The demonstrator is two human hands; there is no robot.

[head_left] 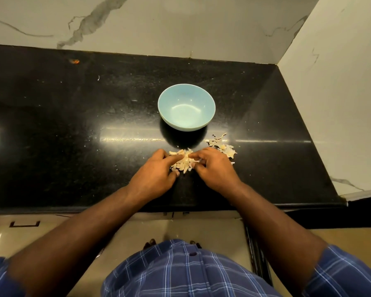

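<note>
A small heap of pale garlic cloves and skins lies on the black counter between my two hands. My left hand rests on the heap's left side, forefinger stretched across it and thumb tip on the counter. My right hand is on the heap's right side, its fingers curled and pinching a piece at the edge of the heap. A light blue bowl stands empty just beyond the heap.
A second scatter of papery skins lies right of the bowl, beside my right hand. A marble wall runs along the back and the right side. The counter's front edge is close to my body. Small crumbs dot the counter.
</note>
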